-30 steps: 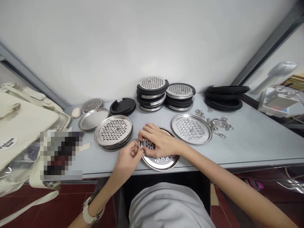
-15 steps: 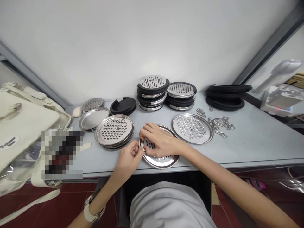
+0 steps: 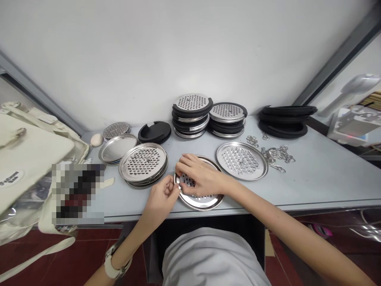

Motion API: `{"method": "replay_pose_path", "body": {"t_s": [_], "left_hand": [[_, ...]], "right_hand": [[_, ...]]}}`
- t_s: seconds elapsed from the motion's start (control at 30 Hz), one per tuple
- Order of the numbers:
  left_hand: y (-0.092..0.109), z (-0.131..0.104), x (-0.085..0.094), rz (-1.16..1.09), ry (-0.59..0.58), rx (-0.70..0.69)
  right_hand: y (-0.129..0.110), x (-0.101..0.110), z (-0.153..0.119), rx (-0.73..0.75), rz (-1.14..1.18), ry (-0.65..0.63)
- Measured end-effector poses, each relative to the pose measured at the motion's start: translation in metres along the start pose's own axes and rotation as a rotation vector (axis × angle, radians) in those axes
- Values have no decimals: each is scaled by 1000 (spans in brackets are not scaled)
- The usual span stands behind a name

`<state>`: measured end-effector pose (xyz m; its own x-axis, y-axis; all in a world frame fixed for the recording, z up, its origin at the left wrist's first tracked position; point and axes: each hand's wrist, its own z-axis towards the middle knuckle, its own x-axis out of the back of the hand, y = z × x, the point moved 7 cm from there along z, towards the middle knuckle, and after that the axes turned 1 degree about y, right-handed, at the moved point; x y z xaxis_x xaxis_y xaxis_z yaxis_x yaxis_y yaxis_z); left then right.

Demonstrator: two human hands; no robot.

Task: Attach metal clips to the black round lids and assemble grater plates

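A round metal grater (image 3: 205, 202) with a shiny raised rim lies near the front edge of the table. Over its upper left part curves my right hand (image 3: 198, 174), its fingers and thumb closed on the left rim. My left hand (image 3: 163, 194) is pinched at that same rim, fingertips close to those of my right; anything small between them is hidden. Just right of my hands rests another round grater (image 3: 241, 161). Left of them sits a stack of round graters (image 3: 144, 163).
Small wire clips (image 3: 278, 154) lie in a loose pile at the right. Stacks of graters with black rims (image 3: 192, 115) stand by the wall, near black round holders (image 3: 284, 121). Plain metal discs (image 3: 119, 147) are at the left, beside a cream bag (image 3: 32, 147).
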<state>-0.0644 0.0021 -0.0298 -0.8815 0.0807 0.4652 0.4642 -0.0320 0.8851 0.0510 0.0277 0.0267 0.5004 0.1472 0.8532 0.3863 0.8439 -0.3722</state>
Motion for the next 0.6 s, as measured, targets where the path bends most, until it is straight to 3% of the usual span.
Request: {"method": "replay_pose_path", "body": {"t_s": [0.33, 0.6], "left_hand": [[-2, 2, -1, -65, -7, 2], [-5, 2, 0, -107, -22, 32]], "right_hand": [[-3, 6, -2, 24, 95, 34], [3, 17, -4, -61, 229, 60]]}}
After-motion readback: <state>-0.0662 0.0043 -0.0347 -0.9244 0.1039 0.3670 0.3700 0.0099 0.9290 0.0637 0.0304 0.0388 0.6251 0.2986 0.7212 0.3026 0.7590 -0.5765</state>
